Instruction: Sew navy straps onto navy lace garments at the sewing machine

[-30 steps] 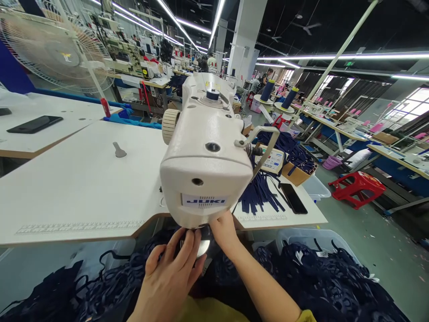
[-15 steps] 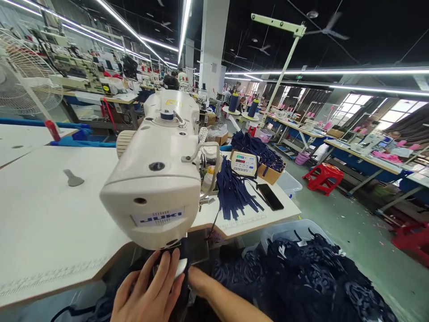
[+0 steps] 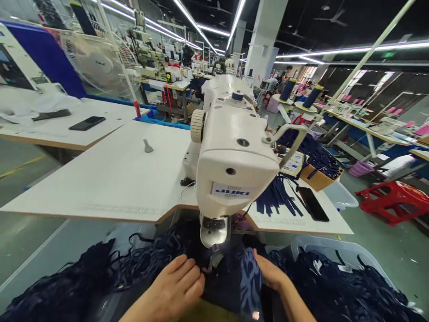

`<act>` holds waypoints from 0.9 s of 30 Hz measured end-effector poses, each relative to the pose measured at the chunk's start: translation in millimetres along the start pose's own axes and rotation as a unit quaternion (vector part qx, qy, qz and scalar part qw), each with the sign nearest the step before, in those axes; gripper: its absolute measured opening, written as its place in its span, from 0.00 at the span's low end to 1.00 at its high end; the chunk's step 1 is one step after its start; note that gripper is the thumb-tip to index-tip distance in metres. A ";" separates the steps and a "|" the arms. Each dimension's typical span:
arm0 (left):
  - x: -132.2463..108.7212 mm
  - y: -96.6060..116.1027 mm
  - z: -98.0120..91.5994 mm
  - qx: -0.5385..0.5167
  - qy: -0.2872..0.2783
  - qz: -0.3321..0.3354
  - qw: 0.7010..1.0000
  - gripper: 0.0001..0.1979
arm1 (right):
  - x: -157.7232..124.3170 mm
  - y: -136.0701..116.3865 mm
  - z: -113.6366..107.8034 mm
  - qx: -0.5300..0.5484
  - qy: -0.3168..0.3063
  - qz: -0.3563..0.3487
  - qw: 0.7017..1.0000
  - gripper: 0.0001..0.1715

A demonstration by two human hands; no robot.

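A dark navy garment (image 3: 223, 284) with a lighter blue patterned panel (image 3: 250, 275) hangs between my hands, below the head of the JUKI sewing machine (image 3: 237, 165). My left hand (image 3: 182, 281) is closed at the garment's left side, its fingers curled into the dark cloth. At the right edge of the patterned panel, my right hand (image 3: 271, 272) grips the cloth, with most of its fingers hidden behind it. The machine's shiny metal arm end (image 3: 214, 232) stands just above the garment.
Navy garments fill a clear bin (image 3: 338, 246) at right, and another dark pile (image 3: 70, 277) lies at left. On the white table (image 3: 134, 179) are navy strips (image 3: 278, 199), a phone (image 3: 313, 203) and a control panel (image 3: 292, 162). A red stool (image 3: 393, 201) stands at right.
The view has turned left. My left hand has come away from under the machine head, down toward me. My right hand now shows at the garment's right side, and the patterned panel has come into sight.
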State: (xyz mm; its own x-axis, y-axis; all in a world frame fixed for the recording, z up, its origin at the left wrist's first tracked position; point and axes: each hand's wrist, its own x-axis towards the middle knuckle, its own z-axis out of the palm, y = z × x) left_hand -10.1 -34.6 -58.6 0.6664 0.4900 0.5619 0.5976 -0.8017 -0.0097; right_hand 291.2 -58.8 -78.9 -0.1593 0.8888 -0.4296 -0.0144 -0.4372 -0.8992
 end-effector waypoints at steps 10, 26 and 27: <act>-4.3 2.7 18.1 -0.045 -0.123 -0.127 0.983 0.24 | -10.9 -9.0 7.5 0.004 -0.031 -0.001 1.000 0.30; 49.1 33.6 18.8 -0.074 -0.038 -0.016 0.996 0.13 | 23.6 -32.6 59.9 -0.370 0.195 -0.207 0.884 0.24; 49.8 34.3 19.9 -0.071 -0.038 -0.025 0.996 0.13 | 23.7 -34.1 59.5 -0.375 0.196 -0.211 0.881 0.24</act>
State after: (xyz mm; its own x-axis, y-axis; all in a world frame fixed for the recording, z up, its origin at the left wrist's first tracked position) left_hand 52.4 -30.8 -47.4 0.6718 0.5513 0.4948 0.5660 -0.8129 0.1372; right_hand 229.2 -31.1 -53.5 0.0589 0.9940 0.0921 0.6884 0.0264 -0.7248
